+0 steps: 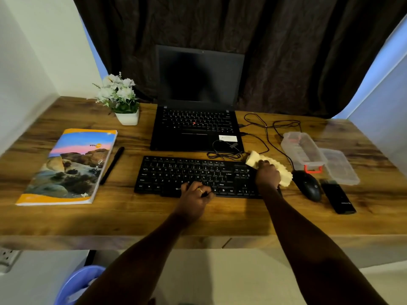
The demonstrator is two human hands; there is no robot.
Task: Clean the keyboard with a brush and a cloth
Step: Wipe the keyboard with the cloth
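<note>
Right hand [267, 175] grips a cream, ribbed cloth [284, 172] at the flat black keyboard's [176, 172] right end — left hand [195, 195] lies curled on its near keys, grip unclear.

Left hand [193, 195] covers the lower middle keys of the black full-size keyboard [176, 172]. A thin dark thing [206, 194] pokes out by its fingers, and I can't tell if it's a brush or if the hand holds it. Right hand [267, 176], gripping the pale yellow ribbed cloth [286, 177], hides the keyboard's right end. White sticker [228, 138] on the black laptop [176, 142]: print too small for me. Clear plastic box [301, 150]: contents blurred. Black stick-shaped device [338, 198]: label unreadable. Blue plastic bin [77, 282] cut off by bottom edge. White wall socket [5, 256] cut off by left edge.
</note>
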